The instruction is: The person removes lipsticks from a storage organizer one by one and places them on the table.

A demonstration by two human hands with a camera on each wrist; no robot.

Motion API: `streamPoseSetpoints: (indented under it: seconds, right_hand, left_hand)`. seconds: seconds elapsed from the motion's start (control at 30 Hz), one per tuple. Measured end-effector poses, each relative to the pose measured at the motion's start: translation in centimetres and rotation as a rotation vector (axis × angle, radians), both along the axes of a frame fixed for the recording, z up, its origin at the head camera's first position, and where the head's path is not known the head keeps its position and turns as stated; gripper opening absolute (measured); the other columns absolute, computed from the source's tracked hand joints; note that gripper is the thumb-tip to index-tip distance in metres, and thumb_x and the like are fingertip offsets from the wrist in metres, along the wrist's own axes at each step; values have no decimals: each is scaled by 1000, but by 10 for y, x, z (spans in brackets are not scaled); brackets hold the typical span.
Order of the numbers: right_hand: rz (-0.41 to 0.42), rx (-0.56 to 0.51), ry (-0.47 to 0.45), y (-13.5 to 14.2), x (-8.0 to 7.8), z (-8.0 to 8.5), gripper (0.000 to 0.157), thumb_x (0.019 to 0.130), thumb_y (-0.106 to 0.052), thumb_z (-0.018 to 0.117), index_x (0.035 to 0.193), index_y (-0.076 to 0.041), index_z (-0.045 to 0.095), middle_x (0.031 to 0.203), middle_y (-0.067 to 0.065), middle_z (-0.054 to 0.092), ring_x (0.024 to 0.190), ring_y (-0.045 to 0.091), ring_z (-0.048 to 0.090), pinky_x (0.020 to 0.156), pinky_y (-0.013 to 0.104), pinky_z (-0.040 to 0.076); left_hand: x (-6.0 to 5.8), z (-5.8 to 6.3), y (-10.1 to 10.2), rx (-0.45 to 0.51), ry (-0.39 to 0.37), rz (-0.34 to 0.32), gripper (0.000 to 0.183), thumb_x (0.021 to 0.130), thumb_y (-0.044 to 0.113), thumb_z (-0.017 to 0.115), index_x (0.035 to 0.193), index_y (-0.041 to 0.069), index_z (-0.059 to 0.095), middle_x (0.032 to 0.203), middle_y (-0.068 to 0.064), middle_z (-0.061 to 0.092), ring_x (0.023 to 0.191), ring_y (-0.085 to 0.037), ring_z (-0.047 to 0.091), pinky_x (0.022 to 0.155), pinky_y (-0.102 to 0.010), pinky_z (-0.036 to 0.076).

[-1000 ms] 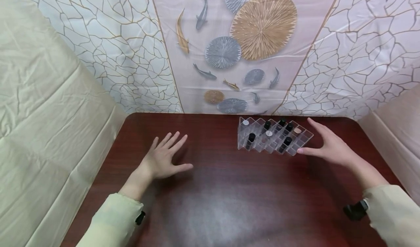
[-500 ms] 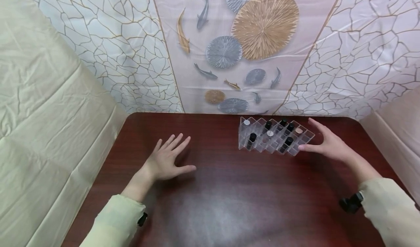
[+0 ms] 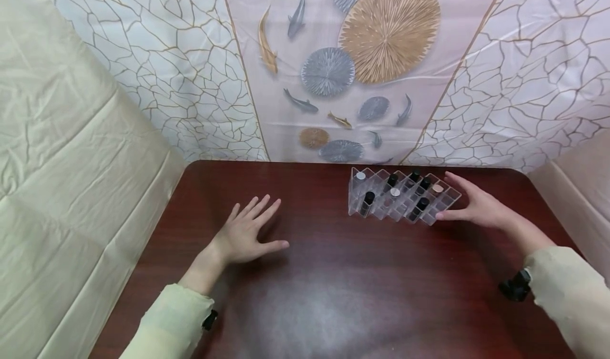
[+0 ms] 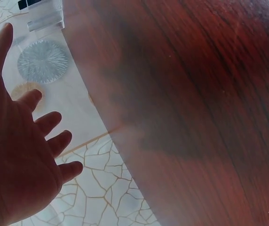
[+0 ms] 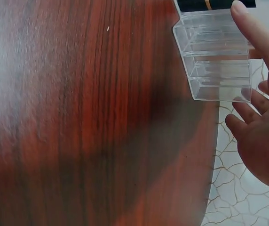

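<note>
Clear lipstick organizer (image 3: 402, 206) seems kinda mid-reach: right end bracketed by spread right grip (image 3: 481, 205); left grip (image 3: 245, 237) spread too, well apart. Right one should be curled in for holding.

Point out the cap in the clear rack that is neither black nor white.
The tan cap, farthest right in the clear rack as the head view shows it. The others showing are all black or white.
</note>
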State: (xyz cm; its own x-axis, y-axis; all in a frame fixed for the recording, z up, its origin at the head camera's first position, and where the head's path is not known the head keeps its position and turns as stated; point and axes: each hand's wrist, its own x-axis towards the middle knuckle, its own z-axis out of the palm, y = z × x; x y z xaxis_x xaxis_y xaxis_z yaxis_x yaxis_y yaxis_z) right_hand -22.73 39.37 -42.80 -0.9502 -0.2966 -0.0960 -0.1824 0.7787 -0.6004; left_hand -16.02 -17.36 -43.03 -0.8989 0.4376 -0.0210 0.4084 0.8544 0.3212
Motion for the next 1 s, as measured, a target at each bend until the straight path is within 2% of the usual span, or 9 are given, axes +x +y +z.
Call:
streamPoseSetpoints:
  seconds: [0.23, 0.67, 0.9, 1.0]
  right_hand:
    - [37, 31, -2, -3, -5, 3, 121, 81, -26, 95, 167, 7, 16, 162, 41, 32, 149, 58, 33, 118, 68, 29]
    - [78, 116, -14, -1, -12, 6, 118, 80, -34, 95, 165, 7, 23, 159, 39, 37, 141, 52, 41, 111, 68, 36]
    - [74, 127, 22, -1, -14, 5, 110, 80, -35, 96, 160, 6, 33, 149, 34, 50, 125, 45, 52, 105, 62, 41]
    - [68, 139, 29, -1, -14, 4, 108, 80, -36, 95, 160, 5, 35, 148, 33, 52, 124, 44, 54, 103, 61, 42]
  left_hand:
    - [1, -1, 2, 6, -20, -9, 99, 92, 76, 63, 171, 28, 30, 177, -10, 25, 162, -42, 24, 124, -76, 15]
    - [0, -5, 4, 19, -9, -20, 99, 92, 77, 63, 171, 28, 30, 176, -10, 27, 161, -41, 25, 124, -76, 16]
    - [-1, -9, 7, 27, -3, -23, 98, 92, 77, 62, 171, 27, 30, 175, -12, 28, 161, -42, 26, 123, -77, 17]
    - [1, -8, 8, 29, -13, -26, 98, 92, 76, 62, 171, 27, 30, 176, -12, 27, 161, -42, 25, 124, -76, 16]
